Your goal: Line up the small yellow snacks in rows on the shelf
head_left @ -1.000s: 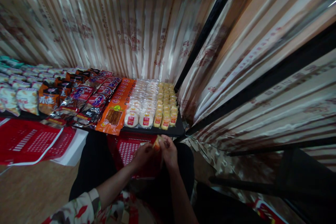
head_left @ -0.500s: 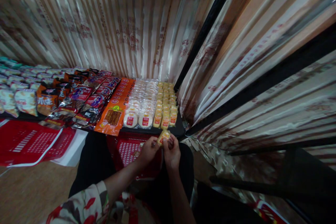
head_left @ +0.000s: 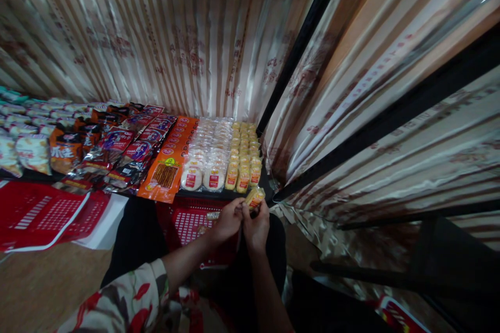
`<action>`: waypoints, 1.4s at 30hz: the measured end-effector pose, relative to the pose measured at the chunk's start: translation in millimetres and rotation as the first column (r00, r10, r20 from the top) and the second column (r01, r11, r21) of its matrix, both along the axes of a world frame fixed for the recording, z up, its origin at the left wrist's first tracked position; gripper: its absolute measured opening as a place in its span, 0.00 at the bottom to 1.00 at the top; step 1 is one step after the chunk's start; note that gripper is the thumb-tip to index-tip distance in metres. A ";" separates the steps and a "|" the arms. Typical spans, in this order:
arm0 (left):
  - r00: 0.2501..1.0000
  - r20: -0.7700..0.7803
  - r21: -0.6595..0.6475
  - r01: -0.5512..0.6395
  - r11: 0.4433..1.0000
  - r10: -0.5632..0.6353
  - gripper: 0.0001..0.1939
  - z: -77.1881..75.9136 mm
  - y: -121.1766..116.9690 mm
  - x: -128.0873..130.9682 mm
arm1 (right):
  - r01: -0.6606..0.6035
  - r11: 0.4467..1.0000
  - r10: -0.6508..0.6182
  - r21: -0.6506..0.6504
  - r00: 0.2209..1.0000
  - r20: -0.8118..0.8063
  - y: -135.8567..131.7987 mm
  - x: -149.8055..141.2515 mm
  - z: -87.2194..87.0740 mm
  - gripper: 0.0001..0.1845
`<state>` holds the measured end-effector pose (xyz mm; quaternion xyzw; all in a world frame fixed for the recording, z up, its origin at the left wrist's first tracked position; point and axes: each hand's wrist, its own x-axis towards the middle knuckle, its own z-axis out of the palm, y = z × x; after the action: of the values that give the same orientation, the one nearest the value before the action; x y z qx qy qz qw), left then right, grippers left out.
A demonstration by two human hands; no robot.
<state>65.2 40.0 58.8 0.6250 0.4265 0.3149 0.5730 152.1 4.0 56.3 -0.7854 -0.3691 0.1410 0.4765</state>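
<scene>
A small yellow wrapped snack cake [head_left: 255,197] is held just in front of the shelf edge. My right hand [head_left: 257,226] has its thumb and fingers closed around the cake's lower side. Beside it, my left hand [head_left: 229,220] is closed, its fingertips pinching the left end of the wrapper. Just beyond my hands stand rows of matching yellow wrapped cakes [head_left: 242,178] on the black shelf [head_left: 268,187]. To their left are rows of round white crackers [head_left: 214,179] in clear wrappers.
Orange snack bags [head_left: 162,179] and dark red packets [head_left: 136,152] continue along the shelf to the left. A red basket [head_left: 191,226] with a few small packets sits below, between my knees. More red baskets [head_left: 42,213] lie at left. Black posts [head_left: 300,47] and pleated curtains [head_left: 175,36] enclose the shelf.
The wrapped cake has shifted right and tilted, its far end now pointing up and right. My left hand has moved slightly to the right, and the view has shifted a little.
</scene>
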 end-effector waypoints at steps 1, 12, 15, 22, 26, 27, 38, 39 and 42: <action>1.000 -0.012 -0.004 0.006 1.000 -0.006 0.18 0.3 0.8 1.5 | 0.000 1.000 0.000 0.001 1.000 0.015 1.0 1.4 0.3 0.35; 1.000 -0.008 -0.071 0.003 0.997 -0.004 0.26 -1.8 6.0 5.1 | 0.003 0.998 -0.008 0.061 0.996 0.092 21.6 16.2 -6.4 0.36; 0.999 0.033 -0.128 0.020 0.992 -0.016 0.26 -2.5 8.6 4.5 | -0.017 0.997 0.008 0.072 0.992 0.126 26.9 19.3 -7.0 0.37; 0.996 0.084 -0.197 -0.001 0.980 0.018 0.27 -5.1 15.4 6.0 | -0.033 0.998 0.022 0.054 0.982 0.190 37.6 24.3 -9.2 0.36; 0.998 0.059 -0.171 -0.016 0.985 0.027 0.28 -8.4 18.0 6.4 | -0.033 0.996 0.016 0.086 0.982 0.188 42.1 24.9 -10.1 0.34; 0.998 0.050 -0.159 -0.019 0.987 0.027 0.28 -8.3 18.3 6.2 | -0.029 0.996 0.012 0.087 0.982 0.188 43.1 24.8 -10.2 0.34; 0.999 0.023 -0.145 -0.021 0.989 0.025 0.26 -4.6 21.4 4.6 | -0.064 0.993 0.042 0.099 0.976 0.214 50.8 23.4 -15.6 0.33; 0.999 0.033 -0.159 -0.026 0.987 0.031 0.26 -6.3 21.7 5.2 | -0.071 0.992 0.048 0.104 0.977 0.209 50.4 23.4 -16.2 0.33; 0.997 0.067 -0.178 -0.026 0.984 0.039 0.25 -9.7 22.2 6.9 | -0.084 0.989 0.059 0.120 0.979 0.197 47.8 22.7 -18.4 0.36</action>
<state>72.2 62.1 49.1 0.5532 0.4425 0.3068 0.6357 174.8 51.8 37.9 -0.7495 -0.4499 0.0573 0.4822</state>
